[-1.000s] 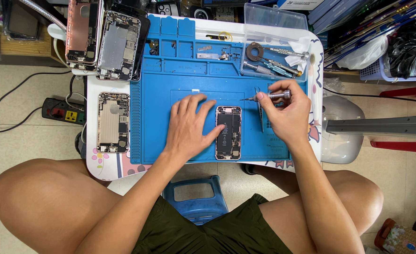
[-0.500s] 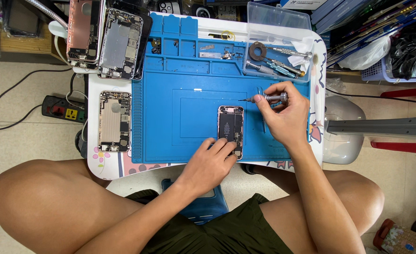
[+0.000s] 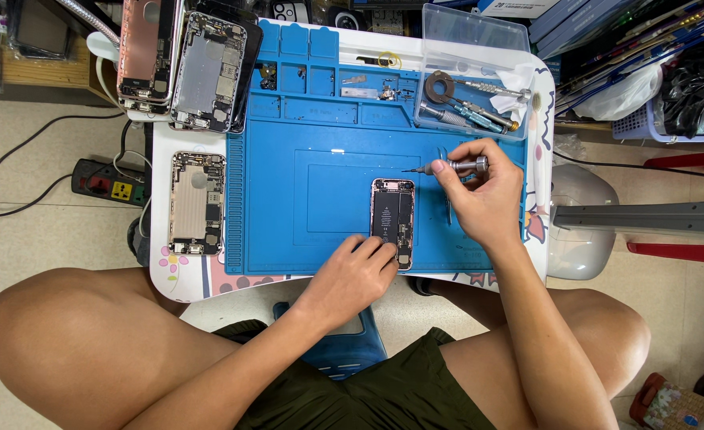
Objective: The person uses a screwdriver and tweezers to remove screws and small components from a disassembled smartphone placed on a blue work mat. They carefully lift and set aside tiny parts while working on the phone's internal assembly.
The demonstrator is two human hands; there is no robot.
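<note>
1. Right hand (image 3: 483,199) is closed around a slim grey precision screwdriver (image 3: 447,167), which is held nearly level with its tip pointing left, just above the top edge of the opened rose-gold phone chassis with a black battery (image 3: 392,221).
2. Left hand (image 3: 352,275) is laid half-curled on the bottom end of that phone; nothing is gripped, and the chassis is only pressed and steadied by the fingertips on the blue silicone repair mat (image 3: 304,199).
3. The step in hand is judged to be screw work on the phone's internals; the tip is not yet seated, so a lowering and careful alignment onto a screw head would be called for.
4. Open mat is left to the left of the phone, so room for moving is ample there.
5. Less room is offered on the right, where the mat's edge and the white table rim (image 3: 536,159) lie close to the right wrist.
6. A clear plastic tool tray (image 3: 479,32) is set behind the screwdriver hand, and a stripped silver phone housing (image 3: 196,203) lies beside the mat's left edge.
</note>
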